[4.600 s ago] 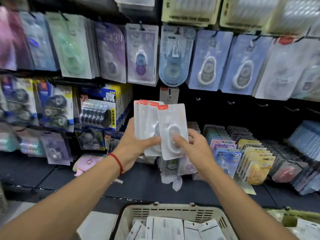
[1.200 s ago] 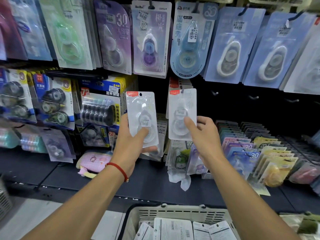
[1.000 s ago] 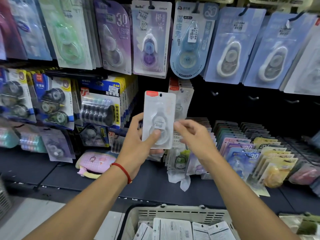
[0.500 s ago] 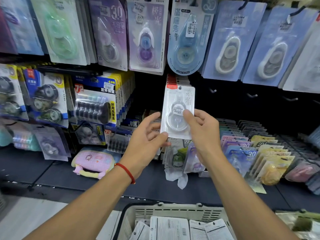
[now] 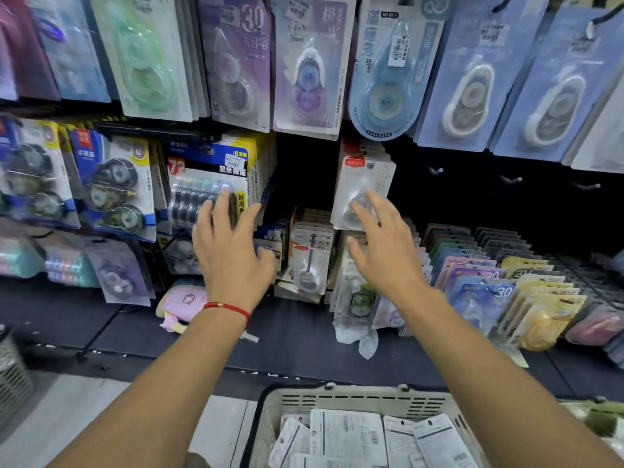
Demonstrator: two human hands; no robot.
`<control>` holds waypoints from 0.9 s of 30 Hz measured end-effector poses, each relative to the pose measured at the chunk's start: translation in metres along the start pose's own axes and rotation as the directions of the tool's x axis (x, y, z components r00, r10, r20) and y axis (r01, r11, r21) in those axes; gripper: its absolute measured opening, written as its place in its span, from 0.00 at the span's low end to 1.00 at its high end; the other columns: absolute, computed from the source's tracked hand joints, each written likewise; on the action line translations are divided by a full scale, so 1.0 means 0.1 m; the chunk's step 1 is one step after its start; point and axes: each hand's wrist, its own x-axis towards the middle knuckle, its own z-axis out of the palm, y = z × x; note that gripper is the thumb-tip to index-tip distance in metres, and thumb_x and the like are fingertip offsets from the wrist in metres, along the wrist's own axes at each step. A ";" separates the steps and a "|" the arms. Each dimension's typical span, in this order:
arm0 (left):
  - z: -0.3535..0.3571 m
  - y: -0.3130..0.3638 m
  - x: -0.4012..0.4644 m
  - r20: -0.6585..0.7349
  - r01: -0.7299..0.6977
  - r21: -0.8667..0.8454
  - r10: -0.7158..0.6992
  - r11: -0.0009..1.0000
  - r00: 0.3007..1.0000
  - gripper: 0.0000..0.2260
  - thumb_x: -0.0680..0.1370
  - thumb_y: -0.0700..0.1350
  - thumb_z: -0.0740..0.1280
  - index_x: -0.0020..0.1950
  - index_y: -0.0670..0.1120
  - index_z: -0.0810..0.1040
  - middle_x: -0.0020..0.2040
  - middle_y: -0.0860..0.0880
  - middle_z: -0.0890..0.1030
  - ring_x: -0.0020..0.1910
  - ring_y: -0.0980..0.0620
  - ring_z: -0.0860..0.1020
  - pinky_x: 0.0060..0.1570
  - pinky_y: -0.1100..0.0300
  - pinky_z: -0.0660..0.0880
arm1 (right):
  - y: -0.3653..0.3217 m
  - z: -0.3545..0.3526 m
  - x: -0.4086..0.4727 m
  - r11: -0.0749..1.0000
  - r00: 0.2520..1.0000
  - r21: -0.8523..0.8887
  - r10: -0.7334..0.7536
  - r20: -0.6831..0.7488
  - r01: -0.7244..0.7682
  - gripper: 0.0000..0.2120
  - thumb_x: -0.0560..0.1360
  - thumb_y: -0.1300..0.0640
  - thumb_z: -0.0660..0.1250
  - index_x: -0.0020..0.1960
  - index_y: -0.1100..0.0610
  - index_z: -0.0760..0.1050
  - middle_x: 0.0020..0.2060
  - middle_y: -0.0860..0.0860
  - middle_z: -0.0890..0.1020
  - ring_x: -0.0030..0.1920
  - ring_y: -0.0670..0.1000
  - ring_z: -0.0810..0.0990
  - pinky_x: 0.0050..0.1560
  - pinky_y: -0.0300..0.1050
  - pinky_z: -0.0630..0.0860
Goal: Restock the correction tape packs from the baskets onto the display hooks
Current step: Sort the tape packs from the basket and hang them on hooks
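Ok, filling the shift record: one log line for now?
left hand: open | right hand: open | white pack: on hook | basket: packs remain

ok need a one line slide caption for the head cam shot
Both hands, left hand and right hand, open before a white correction tape pack hanging on its hook, basket of packs below.

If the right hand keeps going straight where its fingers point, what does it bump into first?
Probably the white correction tape pack hanging on the hook. The right hand is open, fingertips pointing up at its lower edge, and may already touch it; depth is unclear.
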 end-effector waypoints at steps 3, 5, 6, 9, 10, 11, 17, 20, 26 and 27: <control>0.04 -0.12 -0.02 0.109 -0.025 0.067 0.018 0.997 0.994 0.34 0.74 0.39 0.71 0.80 0.51 0.68 0.86 0.46 0.47 0.84 0.38 0.48 0.80 0.39 0.53 | 0.02 0.09 0.24 0.992 0.998 -0.125 0.027 0.048 -0.021 0.27 0.78 0.58 0.68 0.76 0.58 0.69 0.81 0.59 0.62 0.78 0.64 0.64 0.70 0.62 0.72; 0.05 -0.18 -0.03 0.114 -0.045 0.057 0.038 0.997 0.993 0.35 0.74 0.38 0.70 0.81 0.51 0.68 0.86 0.46 0.46 0.84 0.38 0.47 0.80 0.39 0.54 | 0.01 0.15 0.37 0.978 0.995 -0.203 0.054 0.078 -0.037 0.27 0.77 0.58 0.66 0.75 0.56 0.67 0.81 0.57 0.60 0.77 0.63 0.64 0.65 0.62 0.75; 0.06 -0.20 -0.02 0.114 -0.050 0.053 0.044 0.997 0.993 0.35 0.74 0.37 0.70 0.81 0.51 0.68 0.86 0.46 0.46 0.84 0.39 0.46 0.80 0.39 0.54 | 0.01 0.19 0.43 0.971 0.993 -0.233 0.073 0.091 -0.050 0.28 0.77 0.57 0.66 0.76 0.55 0.66 0.81 0.56 0.59 0.77 0.63 0.63 0.63 0.62 0.75; 0.08 -0.25 -0.02 0.122 -0.070 0.043 0.065 0.997 0.990 0.35 0.73 0.36 0.71 0.80 0.50 0.68 0.86 0.46 0.46 0.84 0.39 0.46 0.80 0.39 0.56 | 0.04 0.29 0.57 0.959 0.976 -0.258 0.157 0.149 -0.115 0.31 0.78 0.55 0.64 0.80 0.53 0.61 0.84 0.54 0.53 0.80 0.61 0.59 0.68 0.62 0.72; 0.08 -0.26 -0.03 0.121 -0.077 0.035 0.072 0.996 0.990 0.35 0.73 0.36 0.71 0.80 0.50 0.69 0.86 0.46 0.46 0.84 0.38 0.46 0.79 0.39 0.57 | 0.06 0.32 0.61 0.957 0.968 -0.257 0.183 0.173 -0.135 0.32 0.79 0.55 0.63 0.81 0.52 0.58 0.85 0.53 0.49 0.81 0.60 0.57 0.70 0.62 0.70; 0.08 -0.27 -0.03 0.117 -0.082 0.026 0.078 0.996 0.990 0.35 0.73 0.35 0.71 0.79 0.50 0.70 0.86 0.46 0.46 0.84 0.38 0.46 0.79 0.39 0.58 | 0.09 0.34 0.64 0.955 0.958 -0.256 0.205 0.201 -0.151 0.33 0.80 0.55 0.63 0.83 0.52 0.56 0.85 0.52 0.46 0.82 0.60 0.55 0.72 0.63 0.69; 0.06 -0.27 -0.06 0.124 -0.104 0.027 0.100 0.994 0.987 0.34 0.72 0.34 0.70 0.78 0.48 0.71 0.86 0.45 0.48 0.84 0.38 0.46 0.79 0.39 0.58 | 0.16 0.27 0.78 0.972 0.936 -0.192 0.191 0.297 -0.138 0.33 0.81 0.56 0.63 0.84 0.50 0.56 0.86 0.50 0.45 0.80 0.60 0.61 0.66 0.64 0.74; 0.04 -0.26 -0.12 0.132 -0.155 0.070 0.145 0.985 0.981 0.32 0.73 0.36 0.72 0.77 0.47 0.73 0.86 0.42 0.52 0.84 0.37 0.49 0.79 0.38 0.57 | 0.24 0.17 0.55 0.989 0.952 -0.084 0.141 0.273 -0.123 0.28 0.82 0.56 0.62 0.82 0.53 0.63 0.82 0.56 0.60 0.75 0.62 0.69 0.65 0.60 0.76; 0.30 -0.11 -0.67 0.332 -0.308 -0.036 0.302 0.951 0.894 0.25 0.71 0.35 0.72 0.69 0.44 0.80 0.76 0.40 0.71 0.77 0.36 0.64 0.74 0.38 0.65 | 0.67 -0.02 -0.78 0.944 0.876 -0.043 0.320 0.360 -0.327 0.10 0.80 0.56 0.66 0.58 0.54 0.83 0.52 0.55 0.86 0.53 0.60 0.83 0.49 0.51 0.78; 0.39 -0.08 -0.85 0.404 -0.316 -0.058 0.312 0.947 0.860 0.24 0.71 0.35 0.71 0.68 0.44 0.80 0.75 0.42 0.73 0.76 0.37 0.65 0.74 0.40 0.66 | 0.76 -0.04 -1.03 0.921 0.821 -0.083 0.377 0.429 -0.380 0.08 0.80 0.56 0.66 0.55 0.54 0.83 0.49 0.55 0.87 0.52 0.61 0.84 0.50 0.53 0.80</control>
